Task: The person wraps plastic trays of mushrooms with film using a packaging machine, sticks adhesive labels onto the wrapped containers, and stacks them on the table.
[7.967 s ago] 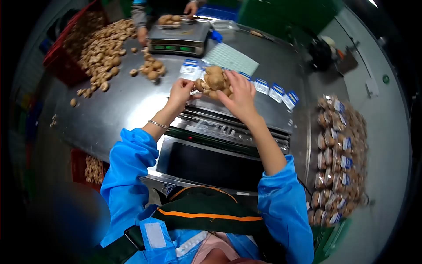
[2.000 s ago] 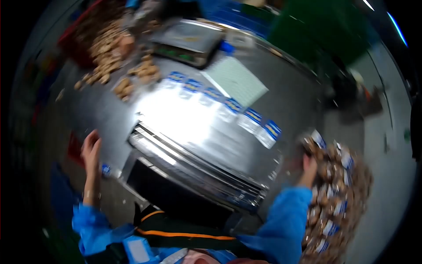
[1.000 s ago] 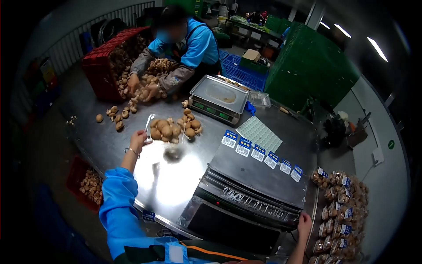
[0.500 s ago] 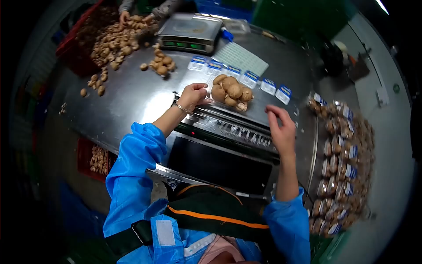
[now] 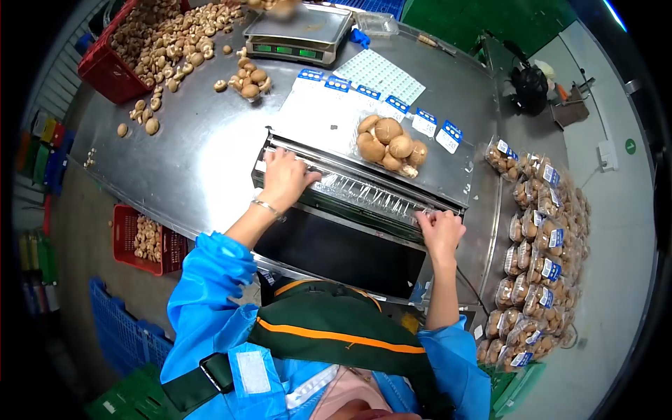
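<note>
Both hands are at the wrapping machine (image 5: 364,164), where clear plastic film (image 5: 364,194) lies in wrinkles along the roller. My left hand (image 5: 283,183) is closed on the film's left end, fingers curled and thumb pointing right. At the right end, my right hand (image 5: 441,234) pinches the film between thumb and fingers. Just beyond the machine, a clear tray of shiitake mushrooms (image 5: 392,145) rests on the metal table, touched by neither hand. A row of blue-and-white labels (image 5: 396,106) lies behind the tray.
A digital scale (image 5: 297,35) and a label sheet (image 5: 381,75) stand farther back. Loose mushrooms (image 5: 189,42) spill from a red crate (image 5: 115,66) at left, near a small mushroom cluster (image 5: 250,80). Wrapped mushroom packs (image 5: 542,259) are stacked at right. Another red crate (image 5: 161,241) sits below.
Both hands have come down from beside the mushroom tray onto the film at the machine. My right hand has gone from apart fingers to a pinch. A blurred mushroom now appears above the scale.
</note>
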